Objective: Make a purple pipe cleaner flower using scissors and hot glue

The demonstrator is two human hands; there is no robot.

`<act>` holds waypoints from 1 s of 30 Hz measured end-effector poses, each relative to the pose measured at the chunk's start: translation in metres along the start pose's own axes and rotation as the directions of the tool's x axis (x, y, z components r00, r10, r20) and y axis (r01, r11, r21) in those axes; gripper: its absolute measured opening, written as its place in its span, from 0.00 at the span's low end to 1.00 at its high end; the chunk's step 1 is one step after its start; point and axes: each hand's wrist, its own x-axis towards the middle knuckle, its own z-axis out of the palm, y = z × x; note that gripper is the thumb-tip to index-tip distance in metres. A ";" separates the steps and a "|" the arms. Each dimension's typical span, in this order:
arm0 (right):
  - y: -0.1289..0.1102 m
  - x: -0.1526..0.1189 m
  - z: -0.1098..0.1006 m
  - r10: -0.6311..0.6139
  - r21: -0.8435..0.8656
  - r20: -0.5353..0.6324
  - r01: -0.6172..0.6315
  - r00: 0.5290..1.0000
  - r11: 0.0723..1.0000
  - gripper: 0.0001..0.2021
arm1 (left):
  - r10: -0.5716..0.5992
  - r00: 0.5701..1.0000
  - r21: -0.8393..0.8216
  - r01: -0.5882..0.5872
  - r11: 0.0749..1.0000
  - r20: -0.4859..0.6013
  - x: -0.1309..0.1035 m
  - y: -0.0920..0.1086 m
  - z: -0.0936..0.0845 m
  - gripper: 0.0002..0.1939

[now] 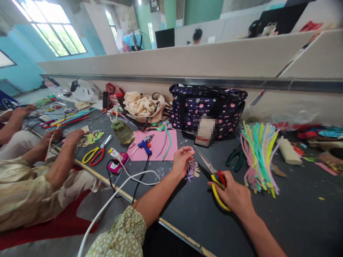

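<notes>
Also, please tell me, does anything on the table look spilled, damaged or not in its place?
Nothing looks clearly spilled or broken. The white cord hangs loosely over the table's front edge, where it might snag. A small yellow scrap lies stray at the right.

The soft rectangular fabric bag (206, 110) is navy with pink and white dots and bows; the long fuzzy stems (259, 153) are green, yellow, pink and lilac.
</notes>
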 end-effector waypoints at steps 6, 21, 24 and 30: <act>0.000 0.002 -0.003 0.077 0.009 0.026 -0.077 0.997 0.997 0.24 | 0.011 0.999 -0.027 -0.010 1.000 0.030 0.003 -0.001 -0.003 0.17; 0.002 0.002 0.002 0.126 0.262 0.075 -0.142 0.989 0.955 0.20 | 0.024 0.998 -0.073 -0.020 0.997 0.053 0.003 -0.002 -0.003 0.16; 0.000 0.001 0.002 0.106 0.255 0.071 -0.121 0.992 0.959 0.20 | 0.034 0.997 -0.087 -0.029 0.996 0.063 0.004 -0.004 -0.005 0.16; -0.001 -0.002 0.004 0.052 0.192 0.037 -0.058 0.998 0.980 0.22 | 0.044 0.997 -0.082 -0.039 0.996 0.067 0.003 -0.004 -0.003 0.17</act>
